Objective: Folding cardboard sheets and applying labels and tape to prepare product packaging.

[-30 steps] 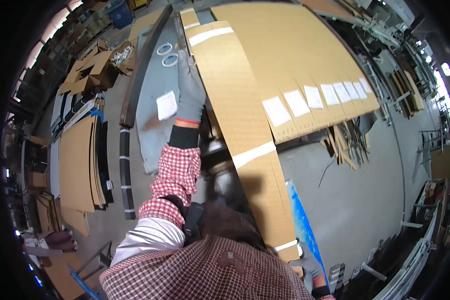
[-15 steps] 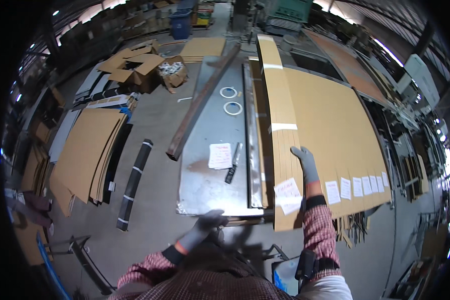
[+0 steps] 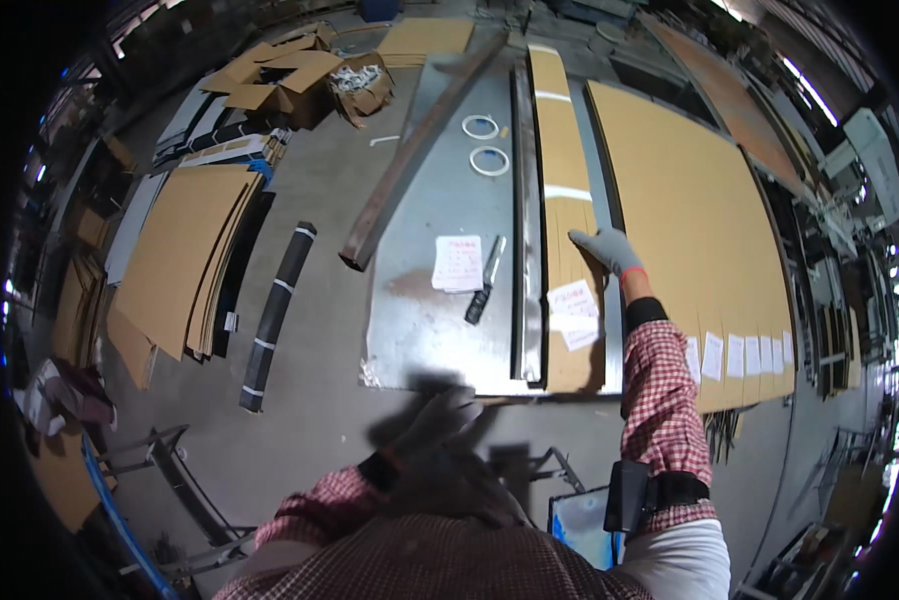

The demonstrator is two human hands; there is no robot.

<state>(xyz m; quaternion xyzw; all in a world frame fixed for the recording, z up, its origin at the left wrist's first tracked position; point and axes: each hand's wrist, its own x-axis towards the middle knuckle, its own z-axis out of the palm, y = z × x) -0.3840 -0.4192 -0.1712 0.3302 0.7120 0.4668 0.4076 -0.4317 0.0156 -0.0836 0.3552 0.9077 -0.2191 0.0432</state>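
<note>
Overall, the largest item is the grey metal counter (image 3: 420, 335), running away from the wearer. On its right, a stack of broad cardboard sheets (image 3: 700, 230) bears a row of white slips (image 3: 748, 356) along its near end. Next in size, a long narrow cardboard bundle (image 3: 568, 215), crossed by white bands, extends lengthwise over the counter, between a dark metal rail (image 3: 530, 240) on its left and the broad stack on its right; a strip of grey shows between bundle and stack. A rust-brown beam (image 3: 420, 160) slants along the counter's left side. The right hand (image 3: 615, 252), grey-gloved, is at the bundle's right edge, one digit laid over the top face; the remaining fingers are obscured, so cannot tell whether they close on it. The left hand (image 3: 442, 415), likewise gloved, is near the counter's near edge, its fingers dark and blurred; open or closed cannot be told. Smaller items: overlapping white papers (image 3: 578, 328) on the bundle's near part; a written sheet (image 3: 458, 263) on the counter, a black-handled tool (image 3: 479, 303) just beside it; farther off, two white rings (image 3: 480, 127).
</note>
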